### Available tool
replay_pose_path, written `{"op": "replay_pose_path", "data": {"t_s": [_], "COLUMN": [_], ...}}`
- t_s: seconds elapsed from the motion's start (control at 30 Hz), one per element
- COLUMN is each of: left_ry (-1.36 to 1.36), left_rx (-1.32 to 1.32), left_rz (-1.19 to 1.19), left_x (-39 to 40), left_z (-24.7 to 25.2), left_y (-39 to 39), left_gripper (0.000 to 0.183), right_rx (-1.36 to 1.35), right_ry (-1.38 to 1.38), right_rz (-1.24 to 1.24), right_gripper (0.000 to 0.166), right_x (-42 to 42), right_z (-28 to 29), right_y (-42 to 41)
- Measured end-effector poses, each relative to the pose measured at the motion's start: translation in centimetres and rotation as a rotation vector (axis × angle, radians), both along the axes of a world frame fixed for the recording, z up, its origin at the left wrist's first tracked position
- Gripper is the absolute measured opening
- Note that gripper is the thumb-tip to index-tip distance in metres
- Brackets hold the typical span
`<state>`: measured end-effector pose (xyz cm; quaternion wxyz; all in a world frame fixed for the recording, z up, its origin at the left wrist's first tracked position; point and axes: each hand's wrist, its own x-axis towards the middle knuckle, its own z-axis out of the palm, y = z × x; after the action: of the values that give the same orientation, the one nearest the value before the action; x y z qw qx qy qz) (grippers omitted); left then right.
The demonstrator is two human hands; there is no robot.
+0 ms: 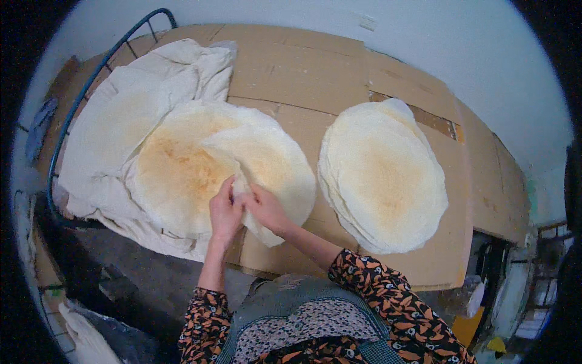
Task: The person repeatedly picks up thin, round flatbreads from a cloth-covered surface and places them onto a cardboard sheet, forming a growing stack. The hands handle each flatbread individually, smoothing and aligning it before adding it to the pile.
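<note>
Both of my hands pinch the raised, folded edge of a large thin flatbread [277, 159]. My left hand [225, 211] grips it from the left, with the thumb up near the fold. Close against it, my right hand [266, 209] holds the same fold, and a loose flap hangs below the fingers. Under this sheet lies another round flatbread [175, 182] with browned patches, partly covered by it. To the right, a stack of pale flatbreads [386, 177] rests apart from my hands, its top sheet lightly browned at the centre.
A cream cloth [182, 68] is bunched at the left, partly around the bread. Flattened cardboard [295, 63] covers the surface beneath. A blue metal rail [82, 93] curves along the left side, and a pale wall [454, 41] stands behind.
</note>
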<state>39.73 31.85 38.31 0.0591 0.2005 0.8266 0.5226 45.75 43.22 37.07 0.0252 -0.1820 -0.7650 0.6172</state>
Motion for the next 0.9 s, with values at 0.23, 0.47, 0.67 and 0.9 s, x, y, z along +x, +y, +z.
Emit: {"op": "replay_pose_path", "data": {"t_s": [0.23, 0.47, 0.67, 0.9], "left_ry": [-0.561, -0.606, -0.607, -0.66], "left_rx": [0.397, 0.023, 0.15, 0.293], "left_rz": [0.215, -0.05, 0.092, 0.188], "left_x": [-1.8, -2.7, -2.1, -3.1], "left_z": [2.2, 4.9, 5.5, 5.9], "left_y": [-3.1, -2.1, 0.3, -3.7], "left_gripper": [0.046, 0.03, 0.029, 0.029], "right_rx": [-0.148, 0.205, 0.008, 0.425], "right_ry": [-0.003, 0.209, 0.132, 0.21], "right_rz": [-0.101, 0.29, 0.123, -0.189], "right_gripper": [0.02, 0.019, 0.017, 0.019], "right_x": [-0.3, 1.1, 2.7, 3.3], "right_z": [3.2, 6.3, 7.4, 9.6], "right_y": [9.6, 7.6, 6.7, 17.5]}}
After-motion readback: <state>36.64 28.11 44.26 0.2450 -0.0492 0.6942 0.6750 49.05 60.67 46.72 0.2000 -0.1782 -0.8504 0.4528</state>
